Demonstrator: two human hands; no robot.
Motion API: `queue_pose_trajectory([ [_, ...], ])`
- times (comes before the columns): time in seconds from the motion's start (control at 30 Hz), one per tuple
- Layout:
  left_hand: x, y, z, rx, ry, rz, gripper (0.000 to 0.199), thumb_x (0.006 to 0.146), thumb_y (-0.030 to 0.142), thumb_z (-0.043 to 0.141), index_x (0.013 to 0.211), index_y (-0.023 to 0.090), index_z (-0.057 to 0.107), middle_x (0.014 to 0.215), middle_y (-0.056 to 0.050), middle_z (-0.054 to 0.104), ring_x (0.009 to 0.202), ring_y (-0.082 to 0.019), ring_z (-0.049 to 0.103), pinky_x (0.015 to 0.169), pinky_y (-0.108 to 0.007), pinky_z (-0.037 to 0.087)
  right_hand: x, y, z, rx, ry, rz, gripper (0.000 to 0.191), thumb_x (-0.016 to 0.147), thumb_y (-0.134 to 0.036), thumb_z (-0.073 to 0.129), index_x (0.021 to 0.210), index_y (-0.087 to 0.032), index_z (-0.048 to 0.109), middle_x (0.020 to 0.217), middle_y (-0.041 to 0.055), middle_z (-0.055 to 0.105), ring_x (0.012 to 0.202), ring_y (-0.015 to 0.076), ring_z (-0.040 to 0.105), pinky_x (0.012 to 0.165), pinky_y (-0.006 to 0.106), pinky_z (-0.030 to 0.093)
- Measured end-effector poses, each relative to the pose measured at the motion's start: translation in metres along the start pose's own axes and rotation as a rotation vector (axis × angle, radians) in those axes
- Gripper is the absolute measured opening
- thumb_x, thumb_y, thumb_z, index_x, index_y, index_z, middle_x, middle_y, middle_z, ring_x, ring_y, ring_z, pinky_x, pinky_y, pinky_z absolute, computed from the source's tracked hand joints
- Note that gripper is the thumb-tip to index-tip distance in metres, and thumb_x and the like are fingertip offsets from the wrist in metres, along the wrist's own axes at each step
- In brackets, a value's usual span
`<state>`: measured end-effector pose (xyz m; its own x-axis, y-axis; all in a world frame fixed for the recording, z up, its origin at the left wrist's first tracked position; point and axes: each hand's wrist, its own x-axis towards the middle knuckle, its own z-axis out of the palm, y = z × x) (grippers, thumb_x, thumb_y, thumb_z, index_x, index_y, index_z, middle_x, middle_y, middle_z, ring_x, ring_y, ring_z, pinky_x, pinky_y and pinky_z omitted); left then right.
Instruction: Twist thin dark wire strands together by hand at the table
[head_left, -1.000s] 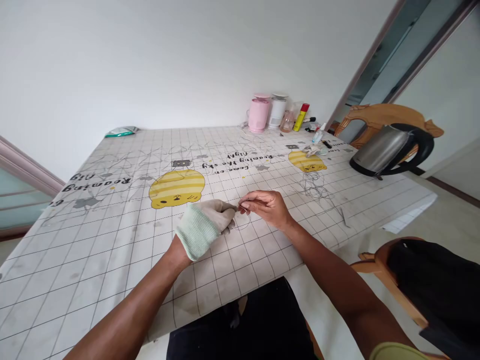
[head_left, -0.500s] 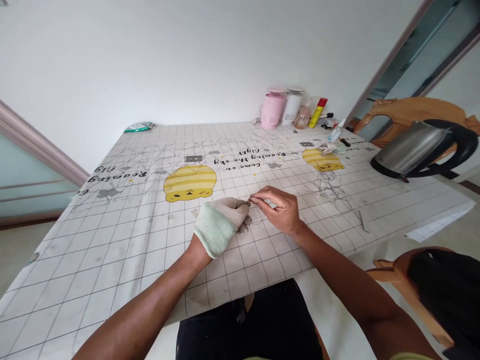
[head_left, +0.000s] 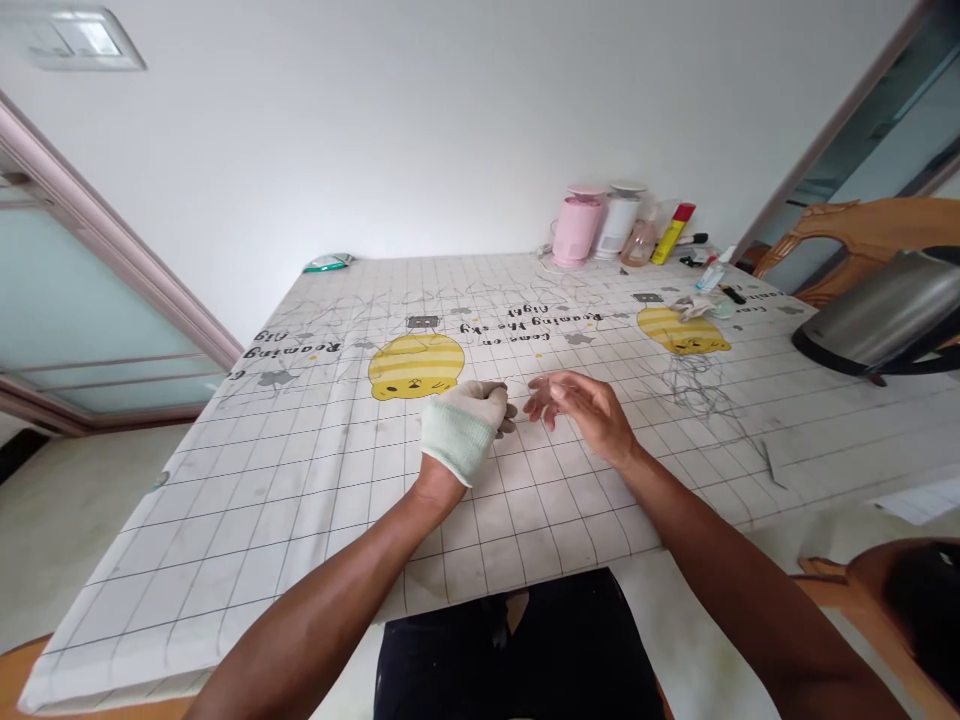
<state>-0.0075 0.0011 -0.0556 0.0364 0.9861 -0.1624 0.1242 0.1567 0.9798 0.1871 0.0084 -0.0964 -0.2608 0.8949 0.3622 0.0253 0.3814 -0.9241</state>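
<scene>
My left hand (head_left: 472, 412), in a whitish glove with a pale green cuff, is closed in a pinch above the table near its front middle. What its fingertips hold is too small to make out. To its right, my bare right hand (head_left: 581, 408) has its fingers apart and slightly blurred, with nothing visible in them. A small gap separates the two hands. Beneath them lies a checked tablecloth (head_left: 517, 510) with a printed yellow balloon bear (head_left: 416, 365) just left of the glove. Loose grey wire (head_left: 697, 385) lies tangled farther right.
A steel kettle (head_left: 877, 310) stands at the right. Along the wall are a pink device (head_left: 577, 230), a white device (head_left: 619, 222), a bottle (head_left: 640, 243) and a yellow-red can (head_left: 673, 234). A green packet (head_left: 328, 263) lies back left. Crumpled gloves (head_left: 701, 306) lie beyond the wire.
My right hand has come away from the left fingertips and its pinch has opened. The left hand stays closed. The view has shifted left, so the scene appears farther right.
</scene>
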Motion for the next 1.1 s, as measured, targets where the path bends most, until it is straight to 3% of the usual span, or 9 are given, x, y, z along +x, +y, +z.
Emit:
queue_pose_trajectory([
  [0.1,0.001,0.002,-0.002,-0.003,0.039,0.001,0.017,0.093,0.023,0.060,0.098,0.016,0.074,0.086,-0.006,0.078,0.070,-0.017,0.074,0.061,-0.025,0.057,0.000,0.000,0.006,0.051,-0.122,0.058,0.037,0.101,-0.052,0.065,0.101,-0.017,0.074,0.091,0.0108,0.078,0.076,0.0215,0.074,0.056,0.030,0.053],
  [0.2,0.007,-0.002,-0.004,0.025,0.025,-0.001,0.018,0.093,0.025,0.062,0.098,0.015,0.075,0.085,-0.007,0.078,0.066,-0.016,0.072,0.057,-0.024,0.055,0.000,0.001,0.013,0.034,-0.134,0.080,0.035,0.102,-0.049,0.065,0.088,-0.018,0.070,0.084,0.0083,0.077,0.068,0.0190,0.072,0.053,0.029,0.052],
  [0.33,0.022,-0.014,-0.010,0.001,-0.057,0.032,0.025,0.088,0.023,0.065,0.110,0.015,0.075,0.089,-0.006,0.079,0.070,-0.016,0.073,0.060,-0.025,0.056,0.000,0.001,0.012,-0.063,-0.135,0.088,0.043,0.106,-0.050,0.056,0.079,-0.019,0.064,0.077,0.0059,0.075,0.063,0.0161,0.068,0.055,0.029,0.052],
  [0.5,0.033,-0.024,-0.016,-0.041,-0.153,0.053,0.036,0.082,0.016,0.070,0.118,0.014,0.074,0.093,-0.007,0.079,0.072,-0.015,0.072,0.064,-0.026,0.057,0.002,0.004,0.002,-0.101,-0.217,0.119,0.039,0.105,-0.047,0.056,0.076,-0.021,0.059,0.074,0.0051,0.074,0.064,0.0169,0.067,0.054,0.030,0.050],
  [0.7,0.035,-0.029,-0.019,-0.191,-0.249,-0.009,0.023,0.083,0.018,0.074,0.106,0.012,0.073,0.087,-0.008,0.076,0.067,-0.014,0.068,0.062,-0.027,0.054,0.004,0.010,0.000,-0.059,-0.137,0.146,0.040,0.100,-0.040,0.060,0.066,-0.023,0.047,0.066,0.0038,0.071,0.058,0.0169,0.065,0.050,0.030,0.047],
  [0.9,0.039,-0.038,-0.020,-0.488,-0.394,-0.115,0.027,0.080,0.019,0.083,0.101,0.009,0.069,0.088,-0.011,0.074,0.069,-0.013,0.066,0.064,-0.027,0.051,0.007,0.014,0.002,-0.071,-0.013,0.112,0.037,0.099,-0.048,0.063,0.075,-0.020,0.062,0.073,0.0057,0.073,0.060,0.0167,0.066,0.047,0.028,0.049],
  [1.1,0.040,-0.038,-0.022,-0.487,-0.419,-0.073,0.028,0.083,0.029,0.083,0.095,0.008,0.069,0.090,-0.010,0.072,0.068,-0.011,0.064,0.063,-0.024,0.049,0.004,0.012,0.004,-0.221,0.024,0.032,0.037,0.104,-0.052,0.057,0.082,-0.022,0.058,0.074,0.0037,0.072,0.060,0.0146,0.063,0.049,0.026,0.048],
])
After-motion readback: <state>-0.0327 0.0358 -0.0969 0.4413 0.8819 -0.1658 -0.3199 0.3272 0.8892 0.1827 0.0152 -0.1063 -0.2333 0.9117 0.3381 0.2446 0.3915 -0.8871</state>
